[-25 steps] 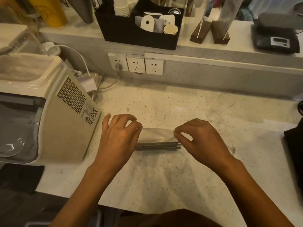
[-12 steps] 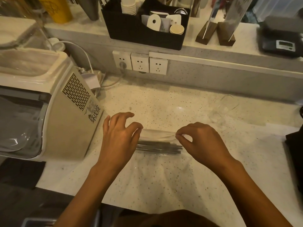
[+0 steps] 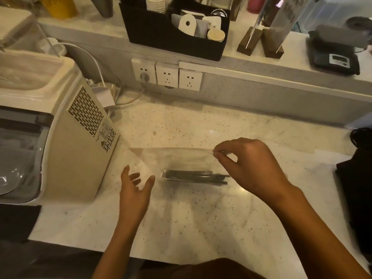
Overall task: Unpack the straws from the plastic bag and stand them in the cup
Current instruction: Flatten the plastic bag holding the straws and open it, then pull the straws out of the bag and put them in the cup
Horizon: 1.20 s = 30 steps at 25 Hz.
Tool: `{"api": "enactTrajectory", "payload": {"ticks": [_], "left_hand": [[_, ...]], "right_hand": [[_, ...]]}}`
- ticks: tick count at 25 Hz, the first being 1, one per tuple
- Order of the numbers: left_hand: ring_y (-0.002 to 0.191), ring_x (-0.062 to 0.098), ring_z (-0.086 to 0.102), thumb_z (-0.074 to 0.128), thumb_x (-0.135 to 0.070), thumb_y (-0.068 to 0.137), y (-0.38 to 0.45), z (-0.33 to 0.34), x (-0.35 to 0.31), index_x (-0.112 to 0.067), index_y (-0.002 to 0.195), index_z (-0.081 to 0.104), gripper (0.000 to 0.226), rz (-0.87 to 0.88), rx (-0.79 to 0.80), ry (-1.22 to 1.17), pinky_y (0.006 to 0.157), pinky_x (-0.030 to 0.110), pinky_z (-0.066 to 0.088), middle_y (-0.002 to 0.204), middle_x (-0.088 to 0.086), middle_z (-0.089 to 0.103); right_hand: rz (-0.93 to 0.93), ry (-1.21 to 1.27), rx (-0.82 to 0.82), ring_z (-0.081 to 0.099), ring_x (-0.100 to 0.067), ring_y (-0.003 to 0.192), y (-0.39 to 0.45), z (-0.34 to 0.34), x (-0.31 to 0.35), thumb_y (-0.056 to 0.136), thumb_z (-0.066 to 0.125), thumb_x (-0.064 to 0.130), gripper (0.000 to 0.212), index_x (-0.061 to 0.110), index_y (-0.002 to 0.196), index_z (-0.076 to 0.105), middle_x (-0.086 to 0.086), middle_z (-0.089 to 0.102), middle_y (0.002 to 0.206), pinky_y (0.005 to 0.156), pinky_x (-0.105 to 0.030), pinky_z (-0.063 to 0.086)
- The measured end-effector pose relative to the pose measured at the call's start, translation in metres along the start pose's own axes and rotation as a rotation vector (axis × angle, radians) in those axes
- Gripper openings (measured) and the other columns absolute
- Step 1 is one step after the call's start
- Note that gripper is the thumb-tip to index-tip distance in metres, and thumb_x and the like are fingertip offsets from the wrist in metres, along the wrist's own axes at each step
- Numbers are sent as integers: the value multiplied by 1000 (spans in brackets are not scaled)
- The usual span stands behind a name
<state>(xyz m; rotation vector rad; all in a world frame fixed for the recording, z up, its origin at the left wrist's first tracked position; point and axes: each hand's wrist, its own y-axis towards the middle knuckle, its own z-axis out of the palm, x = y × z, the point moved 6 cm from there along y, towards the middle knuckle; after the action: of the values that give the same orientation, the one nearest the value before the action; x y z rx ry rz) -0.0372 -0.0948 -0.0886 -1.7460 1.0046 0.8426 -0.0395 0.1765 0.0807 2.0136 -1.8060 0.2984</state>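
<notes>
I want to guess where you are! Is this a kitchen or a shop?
Probably a café or drinks counter: stacked paper cups in a black organiser, a small scale on the shelf, and an ice-maker-like machine.

Speckled pale tabletop [image 3: 181, 228] is carrying the clear plastic bag [image 3: 181, 160] with the dark straws [image 3: 193, 176] lying flat inside, near the middle. A cream appliance [image 3: 66, 150] is sitting at the left edge — vented side facing the bag. Behind it, a white plug and cable [image 3: 106, 95] are lying by the wall. A black object [image 3: 356, 190] is resting at the right edge — only partly in view.
</notes>
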Motion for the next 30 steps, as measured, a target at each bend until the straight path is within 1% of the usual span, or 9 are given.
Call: {"api": "enactTrajectory", "payload": {"ticks": [3,6,9,13,16,19,23,26,30], "left_hand": [[119,24,60,70,-28,94,-8,29,39,-27,152,33,69,-253,108,-285,96,39,50,135,6,59],[117,31,63,61,-7,96,-11,75,59,-8,147,44,53,-510,303,-717,109,48,44,127,17,65],[127,33,57,59,1,88,-13,115,47,-5,127,59,40,-627,521,-949,112,47,39,120,14,68],[124,32,53,69,-1,77,-8,141,25,-13,103,63,29,-632,751,-1174,121,56,24,114,12,62],[148,33,31,82,-9,73,-5,148,18,-13,138,49,73,-559,877,-1326,123,54,18,151,12,44],[151,32,30,84,-13,73,-9,151,9,-15,155,32,97,-472,919,-1409,123,52,21,158,9,39],[123,29,59,91,-11,66,-24,163,2,-18,141,54,84,-428,870,-1444,111,50,40,124,9,67],[117,30,65,91,-9,65,-41,178,-9,-15,123,68,63,-379,834,-1452,103,50,49,121,11,71],[120,33,63,93,-4,62,-61,200,-22,-14,122,65,67,-320,735,-1463,113,55,39,119,12,71]], "right_hand": [[18,-20,2,73,-14,81,6,-7,10,94,71,23,12,23,102,81,5,81,94,75,-33,59],[23,-27,-13,69,-7,79,11,-14,23,93,71,24,13,23,102,81,7,80,95,72,-24,54],[40,-46,-18,60,1,76,14,-21,34,93,67,31,17,25,101,81,9,80,94,68,-19,50],[33,-61,-22,61,3,79,17,-30,44,94,61,36,24,24,102,80,10,80,96,70,-19,53],[16,-67,-13,67,-2,80,16,-38,47,95,66,31,18,22,102,80,9,80,95,72,-22,55],[-5,-66,4,70,-7,81,14,-44,43,96,69,27,14,21,102,80,7,80,95,73,-27,57],[-27,-7,21,70,-6,81,7,-59,24,95,66,31,17,23,101,80,9,79,94,73,-33,59],[-32,46,34,69,-2,81,-2,-71,1,94,64,35,21,24,101,80,12,78,93,72,-29,58],[-60,82,34,67,-1,84,-12,-90,-35,95,66,35,18,27,106,79,12,78,97,70,-16,53]]}}
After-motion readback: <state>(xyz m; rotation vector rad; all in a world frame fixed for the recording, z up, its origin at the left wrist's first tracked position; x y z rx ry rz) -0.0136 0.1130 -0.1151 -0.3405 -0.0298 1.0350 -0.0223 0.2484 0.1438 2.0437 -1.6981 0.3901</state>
